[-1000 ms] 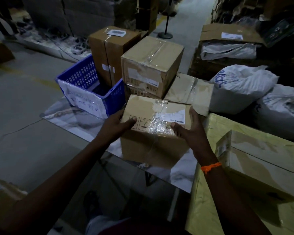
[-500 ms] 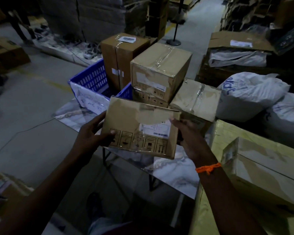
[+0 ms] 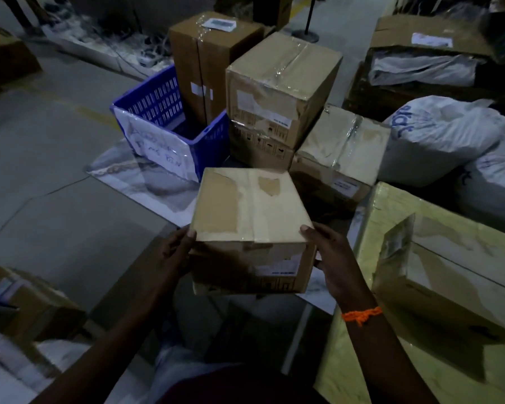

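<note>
Handling of one cardboard box (image 3: 251,217) is in hand: it is held up between the left hand (image 3: 175,252) and the right hand (image 3: 336,263), over the near edge of the marble-patterned surface (image 3: 158,185). It sits just in front of the blue crate (image 3: 169,123). The grip is closed on the box from both sides. Each thumb is laid on a near corner of the top face, and the other fingers are curled round the side walls, where most of them are hidden. The top face is tilted a little toward the camera. It cannot be told whether the bottom touches the surface.

A white label (image 3: 277,268) is seen on the near side face, in shadow. The step is judged to be an inspection or a turning of the box, before it is sorted. A place for it is probably to be chosen next. Behind it, the stacked boxes (image 3: 277,83) and the taped carton (image 3: 341,147) stand close together, and a large yellow-wrapped carton (image 3: 391,223) lies just beside the right hand.

For the next move, an even grip from both sides is called for, so that the box is not let to slip. Some clearance is also needed from the crate wall and from the taped carton when the box is carried or set down.
</note>
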The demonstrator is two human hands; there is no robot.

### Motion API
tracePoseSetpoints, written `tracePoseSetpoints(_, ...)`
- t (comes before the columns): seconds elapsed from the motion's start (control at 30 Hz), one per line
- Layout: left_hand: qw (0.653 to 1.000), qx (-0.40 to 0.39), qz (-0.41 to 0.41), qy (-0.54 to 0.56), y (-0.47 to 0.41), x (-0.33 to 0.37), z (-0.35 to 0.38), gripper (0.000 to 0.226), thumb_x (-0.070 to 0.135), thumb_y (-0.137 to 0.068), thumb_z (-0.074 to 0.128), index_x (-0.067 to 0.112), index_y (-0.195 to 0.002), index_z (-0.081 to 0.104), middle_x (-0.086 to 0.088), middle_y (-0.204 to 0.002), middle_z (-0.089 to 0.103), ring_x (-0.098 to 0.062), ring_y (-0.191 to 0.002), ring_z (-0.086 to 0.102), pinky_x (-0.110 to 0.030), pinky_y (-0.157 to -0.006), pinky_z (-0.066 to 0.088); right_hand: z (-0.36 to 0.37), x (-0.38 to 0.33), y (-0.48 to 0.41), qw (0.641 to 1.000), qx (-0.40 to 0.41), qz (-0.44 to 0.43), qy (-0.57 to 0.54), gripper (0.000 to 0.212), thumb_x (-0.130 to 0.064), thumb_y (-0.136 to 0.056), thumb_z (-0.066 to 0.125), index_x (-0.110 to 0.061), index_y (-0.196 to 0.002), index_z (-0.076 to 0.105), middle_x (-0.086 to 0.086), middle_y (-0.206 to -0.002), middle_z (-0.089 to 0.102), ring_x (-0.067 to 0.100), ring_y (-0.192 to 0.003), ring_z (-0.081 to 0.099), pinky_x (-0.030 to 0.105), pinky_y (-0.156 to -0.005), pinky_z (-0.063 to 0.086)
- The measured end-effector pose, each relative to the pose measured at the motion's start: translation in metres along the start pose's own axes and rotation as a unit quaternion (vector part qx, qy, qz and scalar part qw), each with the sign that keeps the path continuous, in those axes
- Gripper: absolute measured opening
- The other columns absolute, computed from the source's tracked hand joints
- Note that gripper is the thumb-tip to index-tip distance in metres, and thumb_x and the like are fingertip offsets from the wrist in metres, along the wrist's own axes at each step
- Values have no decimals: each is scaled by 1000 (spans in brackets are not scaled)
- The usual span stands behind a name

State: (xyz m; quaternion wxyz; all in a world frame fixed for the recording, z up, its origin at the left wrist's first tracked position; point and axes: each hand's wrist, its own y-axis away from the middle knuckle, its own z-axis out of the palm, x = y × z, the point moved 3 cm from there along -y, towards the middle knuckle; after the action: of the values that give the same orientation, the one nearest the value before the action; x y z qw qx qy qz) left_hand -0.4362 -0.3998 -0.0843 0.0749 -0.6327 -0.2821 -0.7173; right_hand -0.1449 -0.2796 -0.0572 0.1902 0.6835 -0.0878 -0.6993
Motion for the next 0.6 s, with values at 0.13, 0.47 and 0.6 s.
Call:
tracePoseSetpoints(0.13, 1000, 8, -21, -5, 7, -27, 0, 30, 32, -100, 62, 20, -127, 69, 0, -116, 75, -20, -108, 70, -34, -82, 56, -5, 40, 8, 999, 24, 5, 28, 20, -10, -96, 70, -21, -112, 75, 2, -105, 79, 17, -99, 75, 30, -75, 59)
tracePoseSetpoints(0.47, 996, 11, -7, -89, 19, -58, -5, 21, 27, -94, 72, 34, -113, 68, 9, -112, 73, -8, -103, 71, -36, -87, 59, -11, 85, 9, 993, 84, 39, 70, 20, -6, -93, 71, -18, -109, 73, 3, -106, 76, 21, -99, 70, 53, -94, 58)
tracePoseSetpoints(0.6, 994, 24, 1, -111, 20, -57, -3, 21, 27, -95, 72, 32, -114, 67, 14, -111, 71, -3, -100, 70, -34, -87, 59, -12, 88, 6, 991, 100, 27, 88, 20, -11, -94, 72, -15, -113, 71, 3, -108, 74, 18, -98, 68, 47, -90, 58)
